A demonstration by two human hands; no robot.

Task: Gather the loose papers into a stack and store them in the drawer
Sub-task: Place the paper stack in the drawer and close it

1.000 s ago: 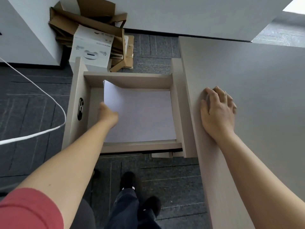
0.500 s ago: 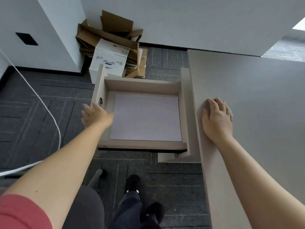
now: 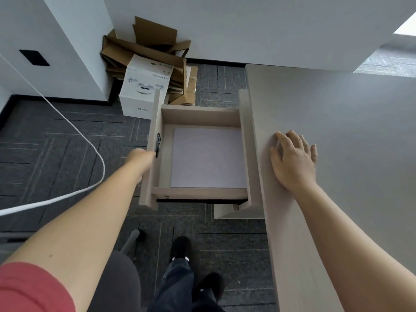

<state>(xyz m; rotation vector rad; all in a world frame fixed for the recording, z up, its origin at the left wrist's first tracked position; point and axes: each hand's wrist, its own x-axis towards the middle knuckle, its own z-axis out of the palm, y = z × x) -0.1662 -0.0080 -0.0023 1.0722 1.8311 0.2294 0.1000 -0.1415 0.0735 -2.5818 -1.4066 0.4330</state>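
The left hand is against the outer face of the drawer front panel, right beside the dark handle set into that panel; its fingers are blurred and turned away from the camera, so I cannot tell whether they are curled on the handle or just pressing the panel. Just past that hand, on the far side of the front panel, the stack of papers lies flat on the drawer floor, squared up and filling most of it, touching neither hand. The drawer stands pulled out from under the desk. Beyond the papers from the left hand, the right hand rests palm down on the desk top near its edge, fingers straight and slightly spread, holding nothing. Behind the left hand, a white cable loops across the dark carpet. Further out past the drawer's far end, a white box sits against a heap of flattened cardboard by the wall
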